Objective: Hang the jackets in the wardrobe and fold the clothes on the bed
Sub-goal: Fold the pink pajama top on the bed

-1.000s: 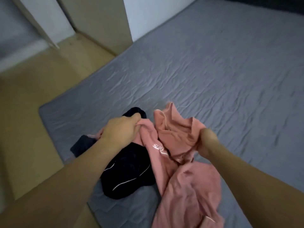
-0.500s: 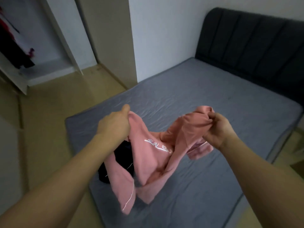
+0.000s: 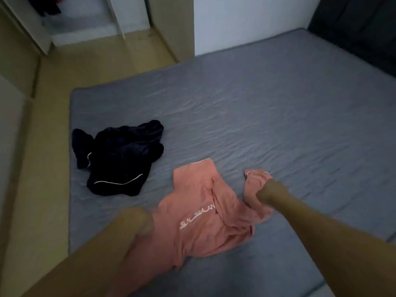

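Home bedroom: bed [image 3: 267, 108] w/ headboard [image 3: 353, 28], wardrobe [image 3: 27, 24].

A pale wooden floor [image 3: 49, 99] runs beside a white wall [image 3: 246, 20] and a dark padded headboard [image 3: 360, 24].

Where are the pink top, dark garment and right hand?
pink top [image 3: 199, 221], head view, chest by the white lettering
dark garment [image 3: 120, 161], head view, middle of the heap
right hand [image 3: 267, 192], head view, back of hand

2 garments are lying on the bed [image 3: 267, 108]: the jacket [image 3: 120, 159] is sitting near its left edge, the T-shirt [image 3: 205, 213] lying to its right and nearer the person; the wardrobe [image 3: 85, 20] is standing beyond the floor [image 3: 49, 168], far left
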### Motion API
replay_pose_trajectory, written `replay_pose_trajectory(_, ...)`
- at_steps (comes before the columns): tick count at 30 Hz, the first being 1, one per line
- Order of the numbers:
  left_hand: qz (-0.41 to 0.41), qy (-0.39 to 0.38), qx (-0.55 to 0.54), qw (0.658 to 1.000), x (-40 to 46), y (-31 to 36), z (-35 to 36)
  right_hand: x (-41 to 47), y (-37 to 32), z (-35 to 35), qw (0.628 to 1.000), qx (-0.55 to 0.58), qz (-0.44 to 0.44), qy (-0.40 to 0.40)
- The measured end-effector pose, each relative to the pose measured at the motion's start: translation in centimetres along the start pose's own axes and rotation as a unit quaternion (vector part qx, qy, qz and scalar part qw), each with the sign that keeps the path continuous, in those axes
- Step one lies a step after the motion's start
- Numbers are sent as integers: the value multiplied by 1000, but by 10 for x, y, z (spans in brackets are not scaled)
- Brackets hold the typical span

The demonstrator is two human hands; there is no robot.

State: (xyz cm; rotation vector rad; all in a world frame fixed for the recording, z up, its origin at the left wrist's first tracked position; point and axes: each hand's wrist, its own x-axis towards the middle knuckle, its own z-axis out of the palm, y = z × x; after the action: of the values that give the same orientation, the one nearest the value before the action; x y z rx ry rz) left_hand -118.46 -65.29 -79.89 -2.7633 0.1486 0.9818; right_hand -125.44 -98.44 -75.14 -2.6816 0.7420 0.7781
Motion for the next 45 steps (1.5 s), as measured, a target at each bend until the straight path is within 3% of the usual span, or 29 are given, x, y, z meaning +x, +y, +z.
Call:
replay_pose_trajectory(3, 17, -45, -125, 991, 44, 33, 46, 55, 2, 59, 998, 23, -48, 32)
replay_pose_trajectory(7, -21, 49, -234, 971, 113, 63, 98, 128, -19, 123, 986, 94, -136, 23)
replay_pose_trajectory(10, -22, 132, -304, 943, 158, 85, 139, 169, -36, 158, 955, 278, -97, -14)
replay_pose_trajectory(12, -31, 207, -314, 926, 170, 103, 163, 183, -40, 176, 947, 301, -110, -19)
replay_pose_trajectory(14, -53, 340, -288, 894, 170, 113, 184, 191, -41, 194, 947, 292, -137, -3)
replay_pose_trajectory(17, 16, 520, -270, 810, 143, 119, 201, 187, -29, 209, 940, 285, -178, 65)
replay_pose_trajectory(19, 83, 579, -300, 754, 116, 116, 207, 170, -15, 201, 929, 288, -226, 60)
replay_pose_trajectory(21, 114, 586, -334, 730, 85, 112, 197, 149, 1, 180, 902, 342, -262, -33)
replay_pose_trajectory(23, 143, 557, -349, 740, 66, 104, 162, 135, 6, 144, 890, 359, -276, -46)
replay_pose_trajectory(25, 122, 554, -329, 755, 65, 89, 100, 130, -7, 105, 882, 375, -285, 28)
replay_pose_trajectory(28, -9, 576, -257, 776, 76, 62, 17, 140, -42, 60, 828, 429, -304, 193)
replay_pose_trajectory(30, -130, 556, -188, 799, 81, 61, -1, 147, -55, 57, 794, 448, -334, 238)
replay_pose_trajectory(31, -148, 555, -161, 803, 81, 70, 4, 154, -54, 63, 792, 444, -342, 241)
replay_pose_trajectory(32, -113, 562, -150, 805, 80, 84, 21, 162, -46, 77, 801, 423, -344, 246)
replay_pose_trajectory(34, 109, 536, -201, 813, 77, 122, 81, 183, -8, 115, 843, 372, -317, 226)
replay_pose_trajectory(35, 202, 438, -229, 845, 66, 143, 121, 195, 18, 136, 880, 329, -278, 201)
replay_pose_trajectory(36, 244, 327, -217, 887, 51, 161, 164, 205, 45, 154, 919, 270, -229, 173)
replay_pose_trajectory(37, 240, 242, -153, 928, 44, 176, 200, 211, 71, 168, 951, 203, -177, 151)
replay_pose_trajectory(38, 205, 217, -64, 952, 45, 185, 226, 217, 95, 178, 972, 138, -130, 141)
replay_pose_trajectory(40, 131, 284, 61, 948, 45, 198, 250, 219, 125, 191, 983, 54, -98, 147)
replay_pose_trajectory(43, 71, 386, 144, 909, 30, 209, 227, 212, 133, 188, 960, 70, -181, 200)
replay_pose_trajectory(45, 50, 359, 122, 924, 12, 214, 201, 204, 131, 163, 949, 69, -205, 229)
